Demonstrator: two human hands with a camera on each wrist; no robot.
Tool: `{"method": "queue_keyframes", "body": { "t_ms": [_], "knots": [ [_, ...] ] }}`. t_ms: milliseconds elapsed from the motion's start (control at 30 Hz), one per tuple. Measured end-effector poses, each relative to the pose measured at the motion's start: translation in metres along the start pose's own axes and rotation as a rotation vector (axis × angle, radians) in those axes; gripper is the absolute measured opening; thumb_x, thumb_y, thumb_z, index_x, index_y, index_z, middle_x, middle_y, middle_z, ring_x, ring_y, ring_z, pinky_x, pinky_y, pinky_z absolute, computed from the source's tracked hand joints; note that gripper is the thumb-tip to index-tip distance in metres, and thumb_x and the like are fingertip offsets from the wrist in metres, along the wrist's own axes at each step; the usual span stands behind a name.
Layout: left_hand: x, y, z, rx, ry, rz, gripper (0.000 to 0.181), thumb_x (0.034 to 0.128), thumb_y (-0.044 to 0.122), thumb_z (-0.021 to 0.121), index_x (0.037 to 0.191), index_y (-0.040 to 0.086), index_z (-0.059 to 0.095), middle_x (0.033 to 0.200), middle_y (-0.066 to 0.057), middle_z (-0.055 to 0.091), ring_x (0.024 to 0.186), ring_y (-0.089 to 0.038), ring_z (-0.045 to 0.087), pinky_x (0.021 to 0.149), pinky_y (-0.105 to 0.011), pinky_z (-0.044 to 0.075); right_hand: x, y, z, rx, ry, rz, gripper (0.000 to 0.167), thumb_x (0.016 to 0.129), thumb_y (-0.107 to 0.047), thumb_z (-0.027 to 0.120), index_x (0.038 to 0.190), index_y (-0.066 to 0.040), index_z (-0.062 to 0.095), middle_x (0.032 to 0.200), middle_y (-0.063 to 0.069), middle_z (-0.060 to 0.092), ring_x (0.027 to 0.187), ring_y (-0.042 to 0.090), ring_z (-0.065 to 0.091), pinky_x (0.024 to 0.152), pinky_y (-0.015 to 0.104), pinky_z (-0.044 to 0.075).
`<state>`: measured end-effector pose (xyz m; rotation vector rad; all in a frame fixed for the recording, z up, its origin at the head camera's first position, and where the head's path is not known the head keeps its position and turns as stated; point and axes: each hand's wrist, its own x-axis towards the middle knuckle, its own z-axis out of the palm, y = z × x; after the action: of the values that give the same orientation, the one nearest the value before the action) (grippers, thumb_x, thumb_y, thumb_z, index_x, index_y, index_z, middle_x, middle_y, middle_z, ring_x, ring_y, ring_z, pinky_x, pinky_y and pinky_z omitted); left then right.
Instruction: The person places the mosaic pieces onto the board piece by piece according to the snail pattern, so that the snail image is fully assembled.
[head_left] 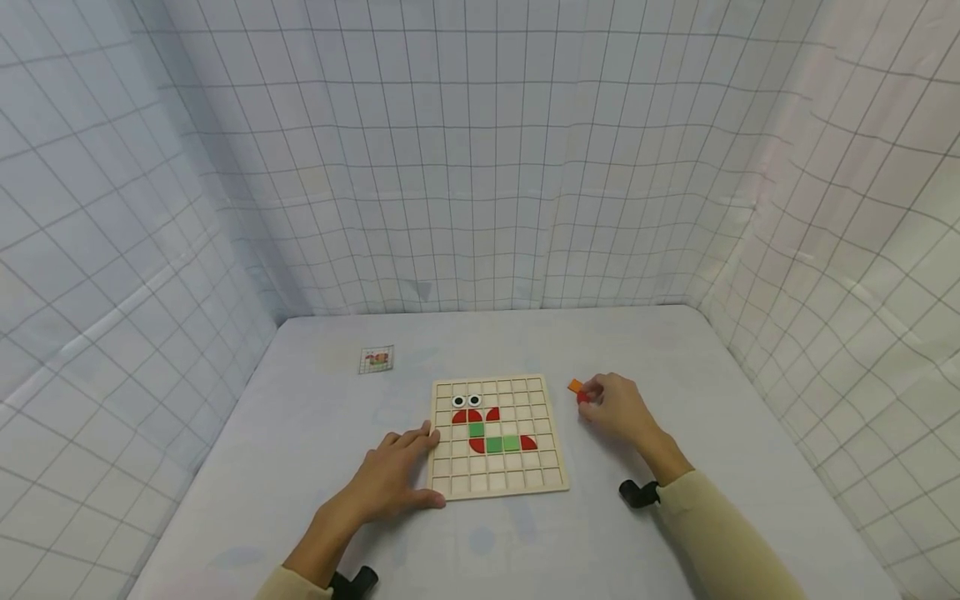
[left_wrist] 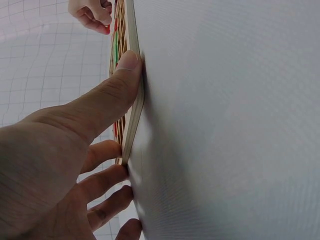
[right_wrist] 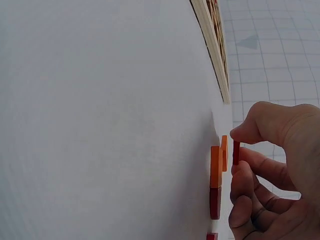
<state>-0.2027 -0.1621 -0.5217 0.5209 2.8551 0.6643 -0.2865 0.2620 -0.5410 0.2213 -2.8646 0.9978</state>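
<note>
The right grip (head_left: 615,407) pinches 1 red piece (right_wrist: 236,152) by its edges, over the worktop (head_left: 637,333); a slack pinch could drop it, and a stray finger could scatter 2 orange pieces (right_wrist: 215,167) and at least 2 loose reds (right_wrist: 215,202) close by; the left grip (head_left: 392,475), fingers relaxed, touches 1 board (head_left: 498,495) lying between both; a shove there could jolt 2 eyes (head_left: 459,402), 5 red quarter-rounds (head_left: 475,415), 3 green squares (head_left: 493,445); 1 picture card (head_left: 377,359) lies beyond, leftward.

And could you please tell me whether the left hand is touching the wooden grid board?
Touching. The left wrist view shows the left hand with its thumb resting on the edge of the wooden grid board.
</note>
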Motion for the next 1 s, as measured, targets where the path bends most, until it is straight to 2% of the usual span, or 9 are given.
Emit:
{"method": "queue_keyframes", "body": {
  "t_ms": [33, 67, 233, 267, 300, 467, 667, 833, 1000],
  "knots": [
    [0.0, 0.0, 0.0, 0.0, -0.001, -0.002, 0.107, 0.0812, 0.052, 0.106, 0.17, 0.012, 0.06, 0.184, -0.014, 0.051, 0.153, -0.047, 0.057, 0.119, -0.081, 0.049, 0.0, -0.001, 0.001, 0.011, 0.012, -0.019, 0.023, 0.092, -0.008, 0.084, 0.113, 0.0, 0.084, 0.104, 0.013, 0.08, 0.092, 0.024, 0.07, 0.083, 0.037, 0.057],
    [0.0, 0.0, -0.001, 0.001, -0.001, -0.002, 0.107, 0.0812, 0.052, 0.106, 0.17, 0.012, 0.06, 0.184, -0.014, 0.051, 0.153, -0.048, 0.057, 0.119, -0.081, 0.049, 0.004, 0.008, 0.004, 0.043, 0.029, -0.077, 0.022, 0.094, -0.012, 0.084, 0.113, -0.002, 0.085, 0.103, 0.011, 0.08, 0.092, 0.022, 0.07, 0.083, 0.034, 0.057],
    [0.001, 0.0, -0.001, 0.006, -0.006, -0.007, 0.108, 0.0814, 0.053, 0.106, 0.17, 0.013, 0.06, 0.185, -0.013, 0.05, 0.153, -0.047, 0.057, 0.119, -0.08, 0.049, 0.002, -0.003, 0.01, 0.07, 0.036, -0.195, 0.02, 0.095, -0.012, 0.086, 0.112, -0.002, 0.085, 0.101, 0.009, 0.08, 0.086, 0.015, 0.066, 0.077, 0.028, 0.056],
    [0.001, 0.0, -0.001, 0.008, -0.007, -0.006, 0.108, 0.0815, 0.053, 0.106, 0.171, 0.013, 0.06, 0.185, -0.013, 0.05, 0.153, -0.047, 0.057, 0.119, -0.08, 0.05, 0.002, -0.007, 0.011, 0.072, 0.025, -0.211, 0.02, 0.095, -0.012, 0.087, 0.113, -0.002, 0.085, 0.102, 0.009, 0.08, 0.086, 0.014, 0.065, 0.077, 0.026, 0.055],
    [0.002, -0.001, -0.001, 0.009, -0.008, -0.006, 0.108, 0.0816, 0.053, 0.106, 0.171, 0.013, 0.06, 0.185, -0.013, 0.05, 0.153, -0.047, 0.057, 0.119, -0.079, 0.05, -0.003, -0.02, 0.01, 0.052, 0.005, -0.188, 0.02, 0.094, -0.006, 0.087, 0.113, 0.0, 0.084, 0.102, 0.011, 0.079, 0.085, 0.014, 0.064, 0.075, 0.026, 0.054],
    [0.002, -0.001, 0.0, 0.01, -0.008, -0.009, 0.108, 0.0814, 0.052, 0.106, 0.171, 0.013, 0.06, 0.185, -0.013, 0.05, 0.153, -0.047, 0.057, 0.119, -0.079, 0.05, -0.001, -0.039, 0.02, 0.055, -0.084, -0.246, 0.02, 0.095, -0.003, 0.087, 0.115, -0.003, 0.084, 0.104, 0.007, 0.077, 0.083, 0.009, 0.062, 0.074, 0.022, 0.054],
    [0.003, -0.001, 0.0, 0.005, -0.008, -0.013, 0.108, 0.0811, 0.052, 0.106, 0.171, 0.013, 0.06, 0.185, -0.013, 0.05, 0.154, -0.048, 0.057, 0.12, -0.08, 0.049, 0.001, -0.058, 0.035, 0.054, -0.175, -0.293, 0.019, 0.097, -0.007, 0.087, 0.116, -0.006, 0.083, 0.107, 0.003, 0.075, 0.083, 0.005, 0.06, 0.078, 0.022, 0.054],
    [0.003, -0.002, 0.001, 0.005, -0.003, -0.005, 0.108, 0.0808, 0.052, 0.106, 0.17, 0.013, 0.06, 0.185, -0.014, 0.05, 0.153, -0.047, 0.057, 0.118, -0.08, 0.05, 0.003, -0.074, 0.046, 0.04, -0.25, -0.33, 0.018, 0.099, -0.011, 0.086, 0.117, -0.009, 0.083, 0.106, 0.0, 0.075, 0.082, 0.004, 0.059, 0.075, 0.02, 0.055],
    [0.002, -0.002, 0.002, -0.003, -0.004, -0.005, 0.107, 0.0805, 0.051, 0.107, 0.17, 0.013, 0.061, 0.184, -0.014, 0.05, 0.152, -0.047, 0.058, 0.118, -0.079, 0.05, 0.005, -0.085, 0.054, 0.022, -0.298, -0.392, 0.019, 0.1, -0.01, 0.084, 0.118, -0.011, 0.083, 0.108, 0.0, 0.076, 0.084, 0.003, 0.059, 0.078, 0.02, 0.055]
  ]
}}
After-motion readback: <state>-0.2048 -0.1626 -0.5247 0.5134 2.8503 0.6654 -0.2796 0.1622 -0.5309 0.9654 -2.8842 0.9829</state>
